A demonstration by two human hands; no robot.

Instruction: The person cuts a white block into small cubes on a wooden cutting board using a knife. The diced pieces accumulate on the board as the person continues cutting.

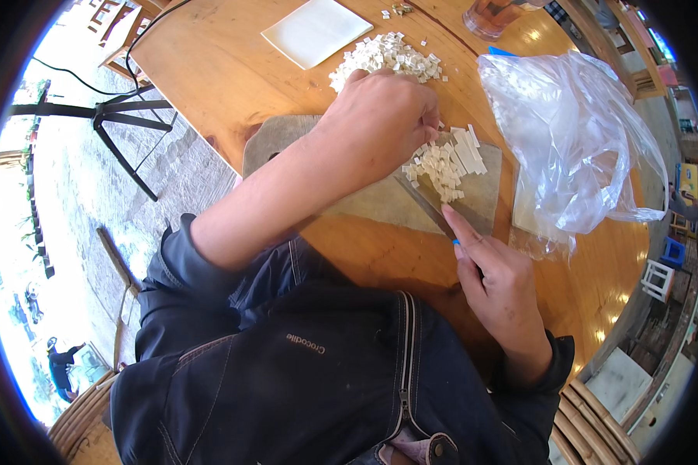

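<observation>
My right hand grips a knife, its index finger laid along the back of the blade and a bit of blue showing at the handle. The blade rests over a worn cutting board. Small pale cut squares lie heaped beyond the blade, beside several narrow pale strips. My left hand reaches across the board with fingers curled, close to these pieces. Its fingertips are partly hidden, so whether it pinches anything is unclear. A larger pile of pale squares sits on the table past my left hand.
A whitish square sheet or stack lies on the wooden table at the far left. To the right is a clear plastic bag with pale contents. A glass of amber drink stands behind. A black tripod is on the floor.
</observation>
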